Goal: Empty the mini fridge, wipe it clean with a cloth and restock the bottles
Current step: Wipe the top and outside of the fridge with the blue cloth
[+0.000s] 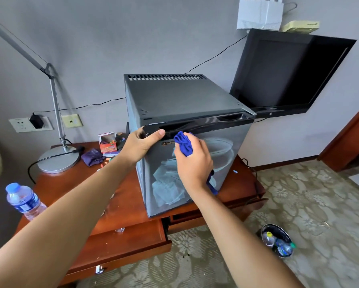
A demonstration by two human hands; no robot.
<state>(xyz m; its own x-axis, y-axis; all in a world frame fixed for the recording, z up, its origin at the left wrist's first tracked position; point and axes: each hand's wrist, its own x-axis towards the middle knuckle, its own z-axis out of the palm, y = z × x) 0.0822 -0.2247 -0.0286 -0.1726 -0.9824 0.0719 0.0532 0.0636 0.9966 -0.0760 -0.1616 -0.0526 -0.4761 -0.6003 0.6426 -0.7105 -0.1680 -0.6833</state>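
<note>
A grey mini fridge (180, 100) stands on a wooden desk (74, 192), its glossy door shut and facing me. My left hand (141, 144) grips the top left corner of the door, thumb lying along the black handle strip. My right hand (192, 161) holds a bunched blue cloth (183, 143) against the upper part of the door; a tail of the cloth hangs below my wrist. A clear water bottle (24, 201) with a blue cap and label stands at the desk's left front edge.
A silver desk lamp (58, 159), a purple rag (92, 156) and a small box of coloured items (108, 143) sit on the desk behind my left arm. A drawer (128, 242) is pulled out. On the carpet, a round bin (277, 242) holds bottles. A wall TV (286, 73) hangs to the right.
</note>
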